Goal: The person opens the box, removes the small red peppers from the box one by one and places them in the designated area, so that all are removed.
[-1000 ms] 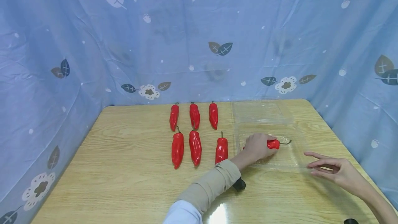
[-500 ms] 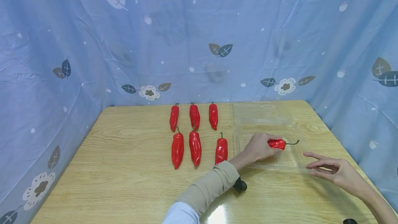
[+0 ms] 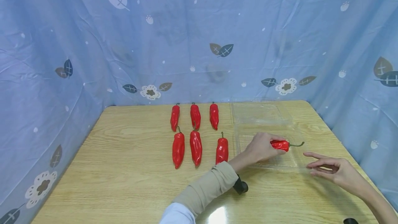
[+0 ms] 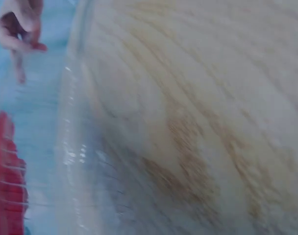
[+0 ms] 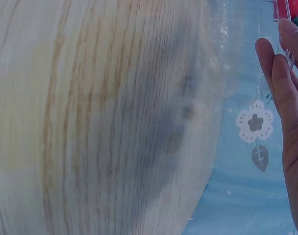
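Observation:
My left hand (image 3: 261, 146) grips a red chili pepper (image 3: 281, 145) over the lower half of a clear plastic clamshell box (image 3: 292, 161). The pepper lies sideways, its curved green stem pointing right; the fingers cover its left part. In the left wrist view a red pepper (image 4: 9, 181) shows at the left edge. My right hand (image 3: 337, 172) is at the box's right front corner, its thumb and fingertips pinching the rim. The right wrist view shows these fingers (image 5: 287, 93) at the clear plastic edge.
Left of the box, several red peppers (image 3: 196, 148) lie in two rows, stems away from me. The box's lid (image 3: 261, 111) lies folded back behind it. A black cylindrical object (image 3: 240, 186) is by my left forearm. A blue leaf-patterned curtain (image 3: 186, 37) surrounds the wooden table (image 3: 130, 182).
My left hand has shifted slightly right with the pepper, and more of the pepper's stem end shows past the fingers. The right hand has stayed at the box corner.

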`<state>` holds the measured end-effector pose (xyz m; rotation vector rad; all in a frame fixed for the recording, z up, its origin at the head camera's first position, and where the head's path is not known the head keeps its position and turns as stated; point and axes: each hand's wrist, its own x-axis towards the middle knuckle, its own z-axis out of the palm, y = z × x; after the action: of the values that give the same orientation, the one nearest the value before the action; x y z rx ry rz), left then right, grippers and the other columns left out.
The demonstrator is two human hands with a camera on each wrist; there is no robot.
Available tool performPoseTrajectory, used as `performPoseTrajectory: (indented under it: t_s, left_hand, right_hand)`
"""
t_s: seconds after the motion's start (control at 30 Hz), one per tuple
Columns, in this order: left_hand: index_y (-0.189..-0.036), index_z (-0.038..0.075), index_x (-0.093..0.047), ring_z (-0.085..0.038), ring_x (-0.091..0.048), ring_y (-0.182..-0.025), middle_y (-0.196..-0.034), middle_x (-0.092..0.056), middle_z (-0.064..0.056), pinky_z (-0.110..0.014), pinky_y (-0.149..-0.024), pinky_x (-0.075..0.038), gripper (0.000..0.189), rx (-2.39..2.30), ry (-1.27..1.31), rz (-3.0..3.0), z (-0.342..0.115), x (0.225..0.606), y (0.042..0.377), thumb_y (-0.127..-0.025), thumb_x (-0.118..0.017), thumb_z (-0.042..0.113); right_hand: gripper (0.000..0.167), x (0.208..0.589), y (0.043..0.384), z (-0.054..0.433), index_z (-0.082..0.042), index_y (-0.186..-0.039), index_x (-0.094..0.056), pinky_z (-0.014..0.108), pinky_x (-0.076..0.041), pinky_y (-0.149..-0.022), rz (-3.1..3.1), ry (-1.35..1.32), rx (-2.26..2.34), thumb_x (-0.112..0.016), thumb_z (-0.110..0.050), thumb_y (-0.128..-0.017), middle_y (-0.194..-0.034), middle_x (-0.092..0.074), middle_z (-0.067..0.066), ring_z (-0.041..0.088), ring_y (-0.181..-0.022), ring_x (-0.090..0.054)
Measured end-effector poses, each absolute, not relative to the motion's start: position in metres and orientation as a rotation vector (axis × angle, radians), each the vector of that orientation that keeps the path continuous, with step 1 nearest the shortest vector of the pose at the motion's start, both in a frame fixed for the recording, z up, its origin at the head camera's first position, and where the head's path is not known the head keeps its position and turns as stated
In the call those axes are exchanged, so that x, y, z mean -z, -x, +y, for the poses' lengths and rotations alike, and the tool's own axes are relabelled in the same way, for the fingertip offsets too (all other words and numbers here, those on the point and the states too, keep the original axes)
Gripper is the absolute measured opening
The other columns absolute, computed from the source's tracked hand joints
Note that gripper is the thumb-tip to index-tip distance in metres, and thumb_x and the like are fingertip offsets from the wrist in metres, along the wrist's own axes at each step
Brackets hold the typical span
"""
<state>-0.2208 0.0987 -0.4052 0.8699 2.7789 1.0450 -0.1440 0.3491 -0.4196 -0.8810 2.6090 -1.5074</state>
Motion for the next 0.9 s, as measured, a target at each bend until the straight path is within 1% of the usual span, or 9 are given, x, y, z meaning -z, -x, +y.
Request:
performPoseTrajectory:
  t_s: [0.1,0.23,0.3,0.5,0.73,0.9]
  left_hand:
    - [-0.117,0.026,-0.071,0.012,-0.051,-0.076,-0.101,-0.070,0.013,-0.003,-0.059,-0.039,0.039,-1.128,-0.810,2.736,0.093,0.396,0.214,-0.079,-0.079,0.031]
    - [-0.118,0.021,-0.070,0.010,-0.052,-0.075,-0.104,-0.070,0.012,-0.004,-0.059,-0.041,0.039,-1.269,-0.730,2.663,0.082,0.384,0.206,-0.080,-0.078,0.024]
    - [-0.119,0.019,-0.070,0.008,-0.053,-0.073,-0.102,-0.070,0.012,-0.005,-0.059,-0.042,0.040,-1.335,-0.698,2.632,0.075,0.381,0.204,-0.079,-0.078,0.021]
    - [-0.121,0.015,-0.068,0.004,-0.053,-0.070,-0.099,-0.071,0.006,-0.009,-0.060,-0.046,0.045,-1.495,-0.660,2.527,0.052,0.378,0.204,-0.077,-0.078,0.013]
    - [-0.124,0.014,-0.066,0.001,-0.054,-0.076,-0.106,-0.069,0.003,-0.013,-0.064,-0.049,0.047,-1.562,-0.637,2.451,0.025,0.379,0.197,-0.079,-0.077,0.012]
    - [-0.124,0.016,-0.067,-0.001,-0.054,-0.078,-0.107,-0.068,0.002,-0.014,-0.064,-0.049,0.047,-1.551,-0.623,2.476,0.008,0.378,0.193,-0.078,-0.077,0.011]
  right_hand:
    - [0.024,0.419,0.144,0.348,0.005,-0.099,-0.070,0.019,-0.054,-0.072,2.611,0.885,1.502,-0.066,0.017,-0.078,-0.133,-0.055,-0.016,0.002,-0.101,-0.064]
    - [0.025,0.418,0.145,0.347,0.006,-0.098,-0.070,0.019,-0.054,-0.073,2.605,0.910,1.508,-0.066,0.019,-0.077,-0.133,-0.056,-0.016,0.002,-0.100,-0.064]
    - [0.025,0.418,0.146,0.347,0.006,-0.098,-0.070,0.019,-0.054,-0.072,2.600,0.914,1.509,-0.066,0.019,-0.077,-0.133,-0.056,-0.015,0.002,-0.099,-0.065]
    - [0.025,0.418,0.146,0.349,0.005,-0.099,-0.070,0.019,-0.054,-0.071,2.598,0.911,1.507,-0.065,0.018,-0.077,-0.134,-0.056,-0.014,0.002,-0.098,-0.065]
    - [0.028,0.421,0.147,0.350,0.006,-0.098,-0.069,0.019,-0.054,-0.073,2.576,0.962,1.539,-0.064,0.022,-0.076,-0.134,-0.056,-0.011,0.004,-0.098,-0.065]
    - [0.027,0.422,0.146,0.350,0.006,-0.099,-0.069,0.019,-0.054,-0.073,2.580,0.942,1.530,-0.064,0.021,-0.077,-0.135,-0.055,-0.013,0.003,-0.098,-0.065]
